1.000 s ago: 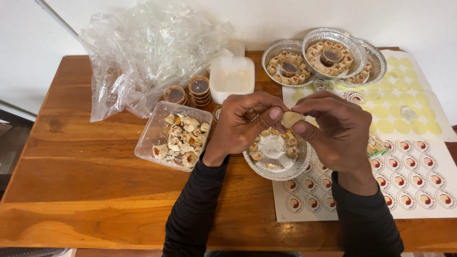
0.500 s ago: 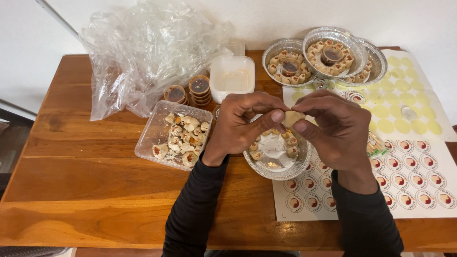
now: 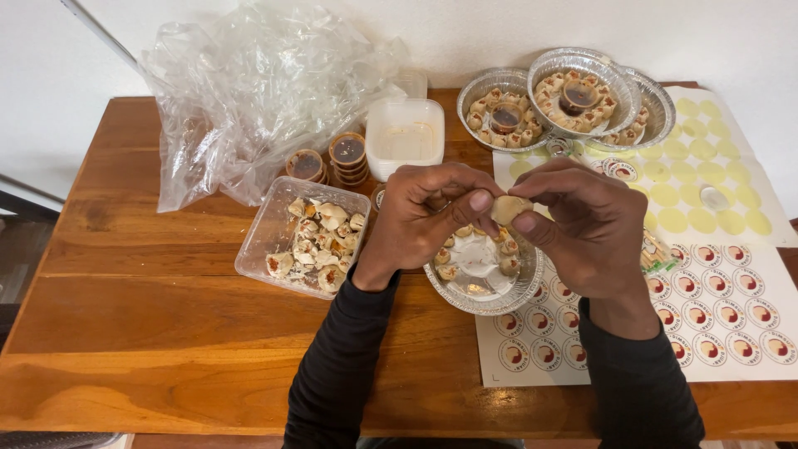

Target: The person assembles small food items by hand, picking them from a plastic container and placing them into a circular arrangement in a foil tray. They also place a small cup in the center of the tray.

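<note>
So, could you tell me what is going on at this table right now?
A person in black sleeves holds a small dumpling between the left hand and the right hand, just above a round foil tray that is partly lined with dumplings. To the left, a clear plastic box holds loose dumplings. At the back of the wooden table stand filled foil trays with sauce cups, and sticker sheets lie on the right.

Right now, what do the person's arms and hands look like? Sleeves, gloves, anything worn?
Both arms are in long black sleeves, snug and plain, with no visible markings, ending at the wrists. The left hand and right hand are bare: no gloves. No rings, watch or bands show from this view. Nails look short and unpainted.
</note>
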